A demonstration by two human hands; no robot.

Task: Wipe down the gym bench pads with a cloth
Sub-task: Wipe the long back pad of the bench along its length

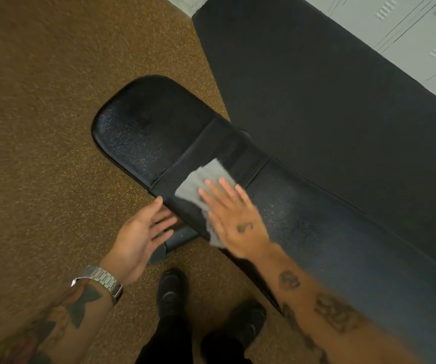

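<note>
A black gym bench runs from upper left to lower right, with a short seat pad (143, 132) and a long back pad (343, 245) split by a narrow gap. A grey cloth (198, 183) lies across the near edge of the pads at that gap. My right hand (234, 216) presses flat on the cloth, fingers spread. My left hand (143, 232) hovers open, palm up, just beside the bench's near edge, holding nothing. Part of the cloth is hidden under my right palm.
Brown speckled rubber floor (54, 127) surrounds the bench on the left. A black floor mat (316, 88) lies beyond the bench. Grey lockers (422, 35) stand at the top right. My black shoes (172, 292) stand close to the bench's dark frame foot (180, 236).
</note>
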